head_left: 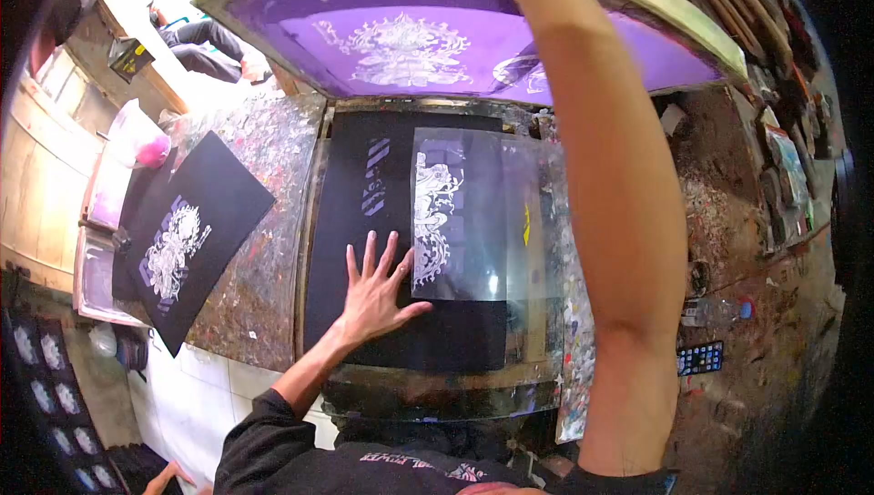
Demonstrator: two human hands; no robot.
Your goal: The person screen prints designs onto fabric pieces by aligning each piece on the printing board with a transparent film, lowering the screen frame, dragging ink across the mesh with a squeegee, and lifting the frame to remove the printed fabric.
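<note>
My left hand (371, 290) lies flat with its fingers spread on a black fabric sheet (350, 167) with purple print. Its thumb and index finger are near the edge of a clear plastic film (478, 267), which overlaps the sheet and shows a white ornate figure (432, 213). My right forearm (619, 158) reaches up past the raised purple printing screen (309, 49). The right hand itself is cut off by the top of the picture. White ornate motifs show on the screen, which stands tilted above the far side of the board.
At left, another printed black sheet (232, 199) lies on the paint-spotted table (291, 145), near a pink-stained white container (137, 136). A phone (700, 358) and a plastic bottle (715, 312) are at right. A seated person's legs (209, 49) show at upper left.
</note>
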